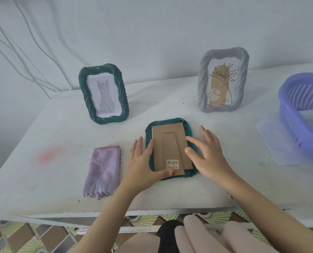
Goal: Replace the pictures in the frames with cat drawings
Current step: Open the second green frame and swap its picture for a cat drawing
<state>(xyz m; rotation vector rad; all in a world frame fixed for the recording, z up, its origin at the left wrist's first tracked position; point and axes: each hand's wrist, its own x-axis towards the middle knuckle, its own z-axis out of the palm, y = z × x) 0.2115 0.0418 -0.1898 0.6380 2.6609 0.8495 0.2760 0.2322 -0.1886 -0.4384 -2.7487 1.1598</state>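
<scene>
A dark green frame lies face down at the middle of the table, its brown cardboard back with a barcode sticker facing up. My left hand rests flat on the frame's left edge, thumb pressing the lower edge of the cardboard back. My right hand lies spread over the frame's right side, fingertips touching the cardboard back. Another green frame stands at the back left with a grey cat drawing in it. A grey frame stands at the back right holding a plant line drawing.
A folded purple cloth lies left of the face-down frame. A blue plastic basket sits at the right edge on a sheet of white paper. The white table ends just in front of my knees.
</scene>
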